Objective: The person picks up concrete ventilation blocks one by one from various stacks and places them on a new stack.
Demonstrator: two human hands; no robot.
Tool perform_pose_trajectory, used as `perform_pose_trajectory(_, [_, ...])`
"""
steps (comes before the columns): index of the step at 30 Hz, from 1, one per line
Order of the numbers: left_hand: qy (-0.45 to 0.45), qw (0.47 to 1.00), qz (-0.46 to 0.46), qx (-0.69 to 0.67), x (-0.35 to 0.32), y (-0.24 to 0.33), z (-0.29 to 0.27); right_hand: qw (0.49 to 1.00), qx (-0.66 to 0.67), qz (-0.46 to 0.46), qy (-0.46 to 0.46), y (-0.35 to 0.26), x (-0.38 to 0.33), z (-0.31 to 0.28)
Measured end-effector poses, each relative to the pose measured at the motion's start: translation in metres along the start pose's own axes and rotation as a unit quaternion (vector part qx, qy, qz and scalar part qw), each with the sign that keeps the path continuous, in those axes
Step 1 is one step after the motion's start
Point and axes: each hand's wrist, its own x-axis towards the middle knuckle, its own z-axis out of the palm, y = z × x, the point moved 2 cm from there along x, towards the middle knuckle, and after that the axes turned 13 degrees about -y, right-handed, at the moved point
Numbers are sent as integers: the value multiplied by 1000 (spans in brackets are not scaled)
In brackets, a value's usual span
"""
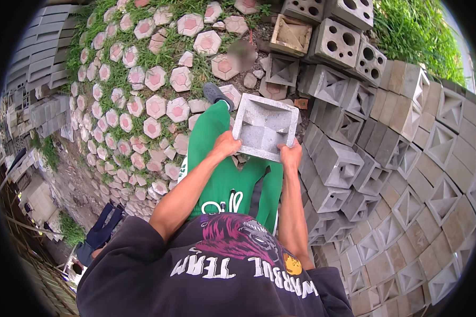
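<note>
A square grey concrete block [264, 126] with a hollowed face hangs in front of my legs, gripped from both sides. My left hand [228, 143] is closed on its lower left corner. At the lower right corner my right hand [290, 155] wraps round the edge. The fingers behind the block are hidden. To the right of my right hand stand stacked concrete blocks [339, 165] of the same kind, with pointed relief faces.
Hexagonal paving stones [156, 106] with grass between them cover the ground ahead and left. Round-holed blocks [339, 42] and a brownish hollow block [290, 35] stand at the far right. Loose rubble [250, 80] lies near my foot. Another person [98, 235] is at the lower left.
</note>
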Motion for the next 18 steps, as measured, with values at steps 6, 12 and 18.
perform_pose_trajectory(6, [113,982,-21,-147,-59,-54,-140,987,-98,-97,-82,-185,-22,96])
perform_pose_trajectory(12, [187,884,123,-410,-126,-106,-235,933,-183,-249,-186,-346,-56,184])
perform_pose_trajectory(18, [73,623,217,-748,-171,-139,-335,869,-216,-306,-322,-472,-60,254])
